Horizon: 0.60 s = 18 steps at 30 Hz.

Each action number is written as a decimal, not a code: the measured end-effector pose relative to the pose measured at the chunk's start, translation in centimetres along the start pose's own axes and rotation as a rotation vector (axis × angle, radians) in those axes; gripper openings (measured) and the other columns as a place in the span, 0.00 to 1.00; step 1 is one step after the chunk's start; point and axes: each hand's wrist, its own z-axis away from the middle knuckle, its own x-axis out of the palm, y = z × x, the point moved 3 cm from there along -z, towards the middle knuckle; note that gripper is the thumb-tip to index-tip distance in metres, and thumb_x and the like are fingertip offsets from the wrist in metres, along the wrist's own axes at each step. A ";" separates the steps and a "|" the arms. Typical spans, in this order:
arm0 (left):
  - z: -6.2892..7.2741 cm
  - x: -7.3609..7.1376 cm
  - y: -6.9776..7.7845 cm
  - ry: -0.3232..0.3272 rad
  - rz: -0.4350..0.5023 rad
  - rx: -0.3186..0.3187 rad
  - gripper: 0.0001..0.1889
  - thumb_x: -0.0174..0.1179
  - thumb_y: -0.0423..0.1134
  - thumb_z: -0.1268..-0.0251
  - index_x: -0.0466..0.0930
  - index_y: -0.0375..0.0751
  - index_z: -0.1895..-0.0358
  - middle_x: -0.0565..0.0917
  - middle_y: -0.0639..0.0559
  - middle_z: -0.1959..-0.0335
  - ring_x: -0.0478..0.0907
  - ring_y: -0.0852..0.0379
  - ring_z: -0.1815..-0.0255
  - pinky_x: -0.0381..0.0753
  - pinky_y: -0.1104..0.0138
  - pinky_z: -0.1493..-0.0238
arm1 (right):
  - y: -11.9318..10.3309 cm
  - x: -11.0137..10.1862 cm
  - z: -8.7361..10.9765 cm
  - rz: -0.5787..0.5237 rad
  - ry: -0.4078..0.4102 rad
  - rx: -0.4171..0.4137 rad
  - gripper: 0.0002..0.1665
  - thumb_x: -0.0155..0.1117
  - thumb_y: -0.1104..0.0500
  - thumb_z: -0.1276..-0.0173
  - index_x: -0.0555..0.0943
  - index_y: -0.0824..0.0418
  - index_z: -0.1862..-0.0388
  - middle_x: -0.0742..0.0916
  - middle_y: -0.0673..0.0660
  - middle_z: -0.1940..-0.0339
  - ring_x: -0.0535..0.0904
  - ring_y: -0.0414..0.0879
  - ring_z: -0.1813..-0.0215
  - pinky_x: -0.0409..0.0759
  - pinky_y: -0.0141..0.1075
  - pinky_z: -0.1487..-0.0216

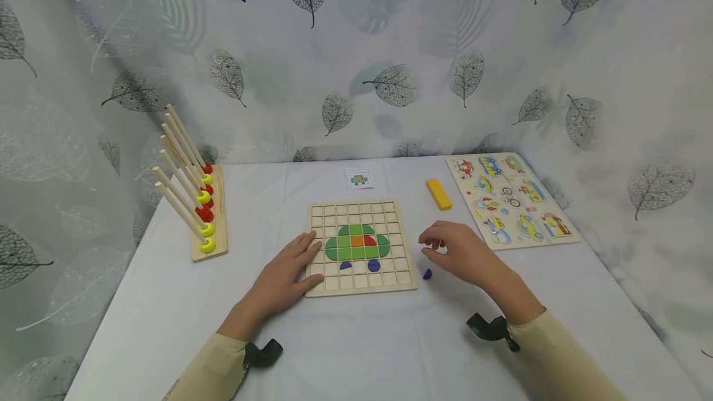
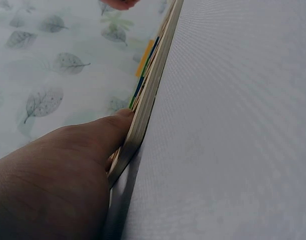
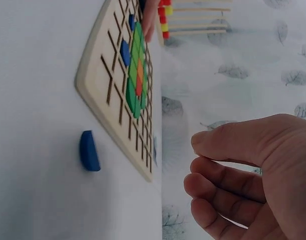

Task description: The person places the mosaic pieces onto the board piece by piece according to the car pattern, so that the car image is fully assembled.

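Note:
A wooden grid board (image 1: pixel 362 286) lies on the table, with a pattern of green tiles (image 1: pixel 357 252), an orange tile (image 1: pixel 357 241) and a red tile (image 1: pixel 369 241). Below the green area, a blue half-circle piece (image 1: pixel 346 265) and a blue round shape (image 1: pixel 374 265) sit on the grid. My left hand (image 1: pixel 285 274) rests on the board's left edge, fingers extended and thumb on the lower corner. Just right of the board, a loose blue half-circle piece (image 3: pixel 89 151) stands on the cloth. Above it hovers my right hand (image 1: pixel 462 252), fingers loosely bent, holding nothing.
Behind the board lies a small picture card (image 1: pixel 359 179). A yellow block (image 1: pixel 439 194) is at the back right, beside a wooden picture puzzle (image 1: pixel 512 203). On the left stands a peg rack (image 1: pixel 218 221) with red and yellow beads. A leaf-patterned curtain (image 1: pixel 356 116) hangs behind.

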 end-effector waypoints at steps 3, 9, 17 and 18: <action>0.0 0.1 0.0 0.000 0.004 0.000 0.41 0.67 0.56 0.23 0.66 0.42 0.15 0.59 0.46 0.12 0.53 0.43 0.12 0.60 0.42 0.18 | 0.7 0.4 0.5 -0.008 -0.039 0.048 0.11 0.80 0.64 0.32 0.92 0.57 0.52 0.87 0.43 0.60 0.81 0.41 0.58 0.85 0.39 0.57; 0.0 0.1 0.1 0.000 0.012 -0.005 0.41 0.67 0.56 0.23 0.66 0.42 0.15 0.58 0.46 0.12 0.52 0.43 0.12 0.60 0.42 0.18 | 1.4 1.3 1.1 -0.035 -0.153 0.112 0.11 0.78 0.64 0.30 0.91 0.52 0.53 0.87 0.44 0.55 0.80 0.42 0.55 0.84 0.40 0.54; 0.0 0.2 -0.1 0.004 0.006 0.001 0.41 0.67 0.57 0.23 0.66 0.43 0.15 0.58 0.46 0.12 0.52 0.43 0.12 0.59 0.43 0.18 | 1.6 2.6 1.8 -0.095 -0.220 0.095 0.14 0.77 0.70 0.35 0.92 0.52 0.56 0.86 0.43 0.57 0.80 0.41 0.57 0.83 0.40 0.55; 0.0 0.2 -0.2 0.006 0.006 0.002 0.41 0.67 0.57 0.23 0.66 0.43 0.15 0.58 0.46 0.12 0.52 0.44 0.12 0.60 0.43 0.18 | 1.7 2.7 1.8 -0.091 -0.224 0.099 0.14 0.78 0.70 0.35 0.92 0.52 0.56 0.86 0.42 0.58 0.79 0.41 0.57 0.83 0.40 0.55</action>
